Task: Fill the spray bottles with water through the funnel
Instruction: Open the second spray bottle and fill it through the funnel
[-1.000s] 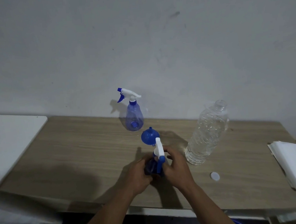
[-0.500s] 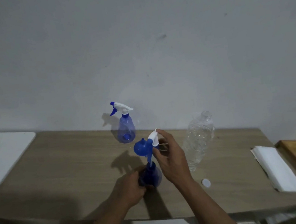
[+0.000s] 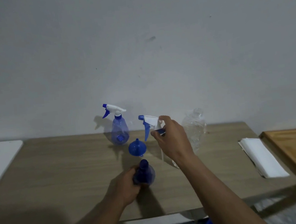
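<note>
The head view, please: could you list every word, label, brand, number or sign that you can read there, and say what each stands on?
No text can be read anywhere in this view.
The far spray bottle, the near spray bottle, the trigger head, the funnel and the clear water bottle show no label or print.
The white sheets look blank.

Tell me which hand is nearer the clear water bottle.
Right. The right hand, holding the detached spray head, is just left of the clear water bottle; the left hand grips the open spray bottle further left.
</note>
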